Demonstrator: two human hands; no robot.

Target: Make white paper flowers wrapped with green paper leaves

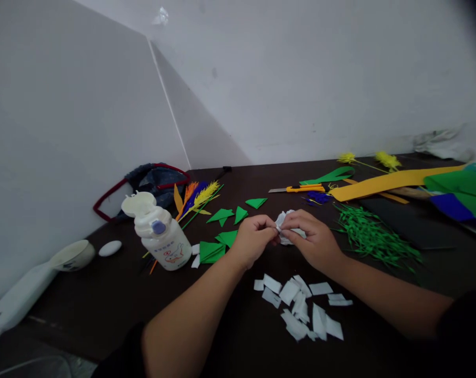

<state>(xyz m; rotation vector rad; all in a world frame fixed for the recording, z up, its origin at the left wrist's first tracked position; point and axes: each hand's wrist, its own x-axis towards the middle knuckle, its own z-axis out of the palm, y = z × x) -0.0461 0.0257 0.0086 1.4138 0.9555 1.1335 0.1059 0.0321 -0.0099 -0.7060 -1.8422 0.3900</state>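
Both hands meet over the middle of the dark table, fingers pinched together. Between the fingertips of my left hand [257, 236] and my right hand [314, 236] is a small piece of white paper [278, 228]. Behind and under the fingers lies more crumpled white paper [285, 216], partly hidden by my right hand. Closer to me, several small cut white paper pieces [290, 292] lie scattered in a loose pile. Folded green paper pieces [212, 252] rest left of my left hand. Shredded green paper strips [373, 236] form a heap to the right of my right hand.
A white bottle [167, 244] with its lid up stands at left, near paper plant stalks [196, 197]. A bowl [73, 255] and a white oval object [110, 248] sit farther left. A yellow utility knife [306, 188] lies at the back, beside yellow paper strips [395, 181].
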